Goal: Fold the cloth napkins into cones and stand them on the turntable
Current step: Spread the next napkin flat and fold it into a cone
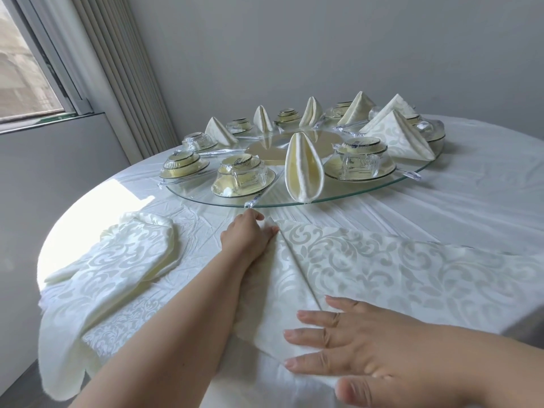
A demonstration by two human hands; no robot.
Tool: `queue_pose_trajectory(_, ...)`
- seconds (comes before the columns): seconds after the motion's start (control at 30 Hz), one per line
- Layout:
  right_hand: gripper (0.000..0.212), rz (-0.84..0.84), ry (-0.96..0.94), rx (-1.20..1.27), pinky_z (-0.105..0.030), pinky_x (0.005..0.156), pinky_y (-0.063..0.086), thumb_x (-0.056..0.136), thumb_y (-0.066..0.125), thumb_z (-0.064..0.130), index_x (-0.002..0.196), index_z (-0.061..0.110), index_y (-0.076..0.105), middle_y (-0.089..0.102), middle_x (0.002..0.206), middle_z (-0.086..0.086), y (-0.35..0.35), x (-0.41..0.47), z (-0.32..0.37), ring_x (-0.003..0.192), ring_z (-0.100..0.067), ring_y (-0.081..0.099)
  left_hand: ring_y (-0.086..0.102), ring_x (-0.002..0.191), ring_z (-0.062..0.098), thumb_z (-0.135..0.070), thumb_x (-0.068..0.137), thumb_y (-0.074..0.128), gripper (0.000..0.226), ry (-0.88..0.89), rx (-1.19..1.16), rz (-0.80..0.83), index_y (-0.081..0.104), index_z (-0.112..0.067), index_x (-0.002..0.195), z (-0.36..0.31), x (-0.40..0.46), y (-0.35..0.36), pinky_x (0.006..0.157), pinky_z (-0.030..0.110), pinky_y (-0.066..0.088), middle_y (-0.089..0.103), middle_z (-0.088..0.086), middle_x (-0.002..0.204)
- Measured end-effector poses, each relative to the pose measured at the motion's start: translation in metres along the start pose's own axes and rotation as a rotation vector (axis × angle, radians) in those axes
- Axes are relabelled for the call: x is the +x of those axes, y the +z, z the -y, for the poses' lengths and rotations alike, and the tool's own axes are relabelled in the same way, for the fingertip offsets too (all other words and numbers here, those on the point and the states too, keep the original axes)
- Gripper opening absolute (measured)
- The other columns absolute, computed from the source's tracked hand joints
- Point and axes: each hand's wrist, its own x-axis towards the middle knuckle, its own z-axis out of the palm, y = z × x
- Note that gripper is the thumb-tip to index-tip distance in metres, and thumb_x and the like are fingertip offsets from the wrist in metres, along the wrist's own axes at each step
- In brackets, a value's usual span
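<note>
Left hand (250, 231): arm stretched toward the far side of the desk (471, 201), fingers curled at the far corner of the napkin (368, 266) I am working on; the fingertips touch the cloth, but I cannot tell whether they pinch it or only press. Right hand (347, 346): flat at the near edge of the desk, fingers straight and spread, pressing the near end of the same napkin.

Napkin in work: spread across the near right part of the desk, one diagonal fold running between my two hands. Not yet a cone.

Spare napkins (123, 260): a loose pile near the left edge, one trailing over the rim. Exact count unclear.

Turntable (382, 188): glass, centre of the desk. Holds seven folded napkins standing, by my count, including the closest one (304, 166) at its near rim, set between wrapped sets of dishes (243, 179).

Progress, as I judge it: well past halfway. Left: finish this fold, stand it, then work through the pile.
</note>
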Motion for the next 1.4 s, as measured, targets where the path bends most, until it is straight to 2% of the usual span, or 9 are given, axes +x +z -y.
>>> queue_pose_trajectory(0.13,0.074,0.014,0.043,0.069,-0.025,0.113,-0.018,0.079,-0.006,0.073,0.146,0.052,0.018,0.0,0.154,0.032,-0.009,-0.005,0.007,0.136,0.015,-0.019,0.046,0.121,0.029,-0.047,0.088,0.06,0.054,0.011,-0.055,0.054,0.045,-0.02,0.131,-0.009,-0.004,-0.022,0.103,0.042,0.038,0.048,0.01,0.131)
queue_pose_trajectory(0.23,0.072,0.031,0.047,0.076,-0.026,0.114,-0.016,0.079,-0.006,0.074,0.145,0.054,0.015,-0.001,0.154,0.032,-0.008,-0.004,0.008,0.136,0.015,-0.019,0.036,0.127,0.029,-0.036,0.094,0.053,0.039,0.208,0.101,-0.068,0.05,-0.019,0.129,-0.029,-0.031,-0.043,0.105,0.039,0.033,0.043,0.01,0.133)
queue_pose_trajectory(0.37,0.057,0.059,0.081,0.055,-0.028,0.115,-0.017,0.091,0.01,0.064,0.147,0.052,0.012,-0.008,0.151,0.034,-0.008,-0.004,0.008,0.135,0.015,-0.022,0.034,0.132,0.024,-0.031,0.098,0.045,0.036,0.411,0.152,0.062,0.049,-0.016,0.13,-0.039,-0.092,-0.032,0.108,0.033,0.028,0.044,0.006,0.138)
queue_pose_trajectory(0.7,0.082,-0.035,0.028,0.104,-0.019,0.11,-0.02,0.077,-0.006,0.075,0.147,0.044,0.023,0.008,0.158,0.022,-0.004,-0.005,0.007,0.138,0.014,-0.014,0.003,0.147,0.01,-0.056,0.098,0.021,0.065,0.323,0.395,0.196,0.009,-0.024,0.153,-0.018,-0.111,-0.004,0.119,0.031,0.005,0.006,-0.005,0.161)
queue_pose_trajectory(0.83,0.078,-0.223,0.122,0.473,-0.014,0.109,0.022,0.076,0.019,0.085,0.125,0.039,0.059,0.054,0.13,0.023,-0.022,-0.015,-0.006,0.125,0.013,0.039,0.0,0.147,0.009,-0.061,0.095,0.021,0.07,0.317,0.404,0.195,0.006,-0.025,0.153,-0.02,-0.114,-0.006,0.117,0.03,0.003,0.003,-0.006,0.161)
queue_pose_trajectory(0.97,0.036,-0.597,0.607,0.408,-0.029,0.083,0.047,0.087,0.055,0.058,0.102,0.027,0.066,0.065,0.102,0.011,-0.06,-0.012,-0.066,0.094,-0.008,0.06,0.0,0.147,0.01,-0.062,0.095,0.018,0.07,0.32,0.407,0.191,0.005,-0.025,0.153,-0.021,-0.117,-0.006,0.119,0.031,0.003,0.003,-0.005,0.161)
queue_pose_trajectory(1.1,0.052,-0.419,0.945,0.231,-0.03,0.068,0.043,0.087,0.058,0.052,0.103,0.003,0.063,0.067,0.102,-0.012,-0.078,0.009,-0.115,0.088,-0.026,0.061,-0.001,0.147,0.009,-0.062,0.095,0.017,0.07,0.317,0.408,0.191,0.005,-0.026,0.153,-0.021,-0.117,-0.006,0.119,0.032,0.003,0.003,-0.007,0.161)
queue_pose_trajectory(1.2,0.045,-0.26,1.001,0.234,-0.026,0.055,0.033,0.079,0.066,0.056,0.072,0.014,0.052,0.057,0.077,-0.002,-0.082,0.02,-0.128,0.067,-0.021,0.051,0.0,0.147,0.009,-0.063,0.095,0.017,0.07,0.314,0.411,0.187,0.006,-0.026,0.153,-0.02,-0.117,-0.006,0.119,0.032,0.003,0.003,-0.007,0.161)
queue_pose_trajectory(1.4,0.056,-0.115,1.049,0.282,-0.034,0.082,0.051,0.061,0.077,0.06,0.092,0.016,0.064,0.065,0.099,-0.005,-0.087,-0.007,-0.132,0.092,-0.029,0.065,0.0,0.147,0.008,-0.062,0.095,0.016,0.069,0.314,0.413,0.194,0.006,-0.027,0.153,-0.02,-0.116,-0.005,0.119,0.032,0.003,0.003,-0.008,0.161)
